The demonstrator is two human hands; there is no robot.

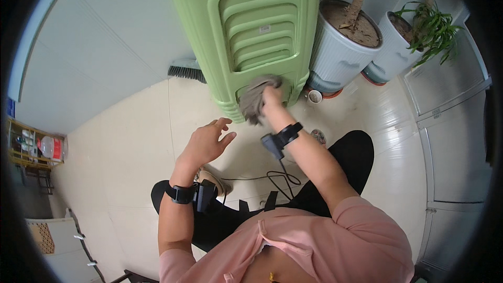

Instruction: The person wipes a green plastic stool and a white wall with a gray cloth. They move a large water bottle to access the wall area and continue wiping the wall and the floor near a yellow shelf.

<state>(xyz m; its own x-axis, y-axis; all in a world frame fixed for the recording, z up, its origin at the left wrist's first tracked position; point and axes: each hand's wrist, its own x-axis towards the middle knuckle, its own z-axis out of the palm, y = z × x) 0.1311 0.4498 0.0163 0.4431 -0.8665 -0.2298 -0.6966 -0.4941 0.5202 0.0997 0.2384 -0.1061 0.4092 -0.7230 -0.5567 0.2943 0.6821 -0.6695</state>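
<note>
A tall light-green plastic piece (220, 80), with a ribbed recessed panel and a small label, stands upright before me. My right hand (272, 96) holds a crumpled grey-brown cloth (253, 98) against its lower front. The cloth looks slightly blurred and hides part of a lower recess there. My left hand (210, 139) is empty, fingers apart and a little curled, hanging over the floor just short of the green piece's bottom left corner. Each wrist carries a black strap with a small device; a black cable trails from them.
Right of the green piece stand a white ribbed planter (342, 59) with a trunk and a second planter (393, 55) with leafy growth. A small white cup (314, 96) sits by the first. A broom head (186, 70) leans at the left wall; a wire rack (35, 145) holds bottles.
</note>
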